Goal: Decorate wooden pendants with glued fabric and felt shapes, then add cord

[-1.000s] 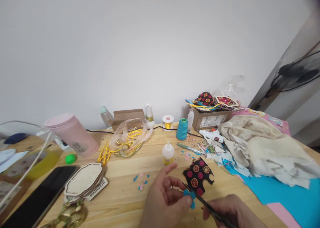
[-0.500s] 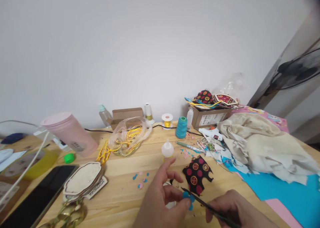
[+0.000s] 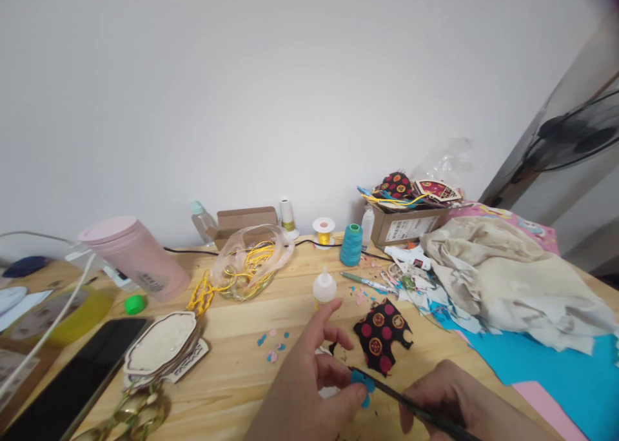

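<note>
My left hand (image 3: 309, 383) pinches a small blue flower-shaped piece (image 3: 363, 384) between thumb and finger, its other fingers raised. In my right hand (image 3: 449, 396) is a slim black pointed tool that looks like tweezers (image 3: 411, 403). Its tip lies over the blue piece, close to my left fingers; whether it grips the piece I cannot tell. Beyond the hands lies a black patterned fabric scrap (image 3: 383, 335) with red and gold circles. A white glue bottle (image 3: 324, 287) stands just past my left fingertips. Something pale beneath the left hand is mostly hidden.
Tiny blue and pink bits (image 3: 275, 345) lie left of my hands. Further left are stacked wooden plaques (image 3: 162, 344), a phone (image 3: 77, 376) and a pink tumbler (image 3: 138, 260). Behind stands a teal thread cone (image 3: 351, 245); on the right are paper scraps, beige cloth (image 3: 512, 280) and blue sheets (image 3: 546, 370).
Both hands have shifted very slightly; the blue piece and the tweezers' tip have moved a little to the left. The things on the table stay put.
</note>
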`<action>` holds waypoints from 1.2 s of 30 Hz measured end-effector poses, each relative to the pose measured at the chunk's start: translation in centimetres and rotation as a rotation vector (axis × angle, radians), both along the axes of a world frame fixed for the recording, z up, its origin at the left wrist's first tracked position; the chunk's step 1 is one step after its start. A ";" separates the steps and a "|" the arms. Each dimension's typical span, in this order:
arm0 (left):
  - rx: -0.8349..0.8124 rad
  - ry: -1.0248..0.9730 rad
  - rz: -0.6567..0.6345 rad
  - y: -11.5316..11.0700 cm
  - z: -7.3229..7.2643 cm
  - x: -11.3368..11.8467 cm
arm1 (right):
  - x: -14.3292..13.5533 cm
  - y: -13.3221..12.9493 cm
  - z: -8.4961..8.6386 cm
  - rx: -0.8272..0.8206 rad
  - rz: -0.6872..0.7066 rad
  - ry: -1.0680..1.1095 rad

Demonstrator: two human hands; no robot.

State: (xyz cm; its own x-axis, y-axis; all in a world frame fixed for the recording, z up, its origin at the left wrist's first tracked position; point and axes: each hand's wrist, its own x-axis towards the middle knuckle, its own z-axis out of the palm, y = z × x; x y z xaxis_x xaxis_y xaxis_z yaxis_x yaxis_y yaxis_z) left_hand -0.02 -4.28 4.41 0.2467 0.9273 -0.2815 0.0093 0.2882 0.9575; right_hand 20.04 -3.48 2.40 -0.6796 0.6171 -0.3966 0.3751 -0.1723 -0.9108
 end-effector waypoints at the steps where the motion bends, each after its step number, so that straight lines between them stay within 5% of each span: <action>1: 0.003 0.006 -0.007 0.0 0.0 -0.1 | 0.0 0.0 0.1 -0.002 0.003 -0.003; 21: 0.053 0.168 -0.207 0.7 0.5 -1.1 | 0.4 -0.2 1.7 0.148 -0.004 -0.142; 32: -0.017 0.180 -0.203 0.9 0.7 -0.9 | 0.5 1.8 3.4 0.166 0.178 -0.195; 36: -0.082 0.087 -0.163 0.9 0.7 -1.1 | 0.6 1.1 2.4 0.212 0.071 -0.140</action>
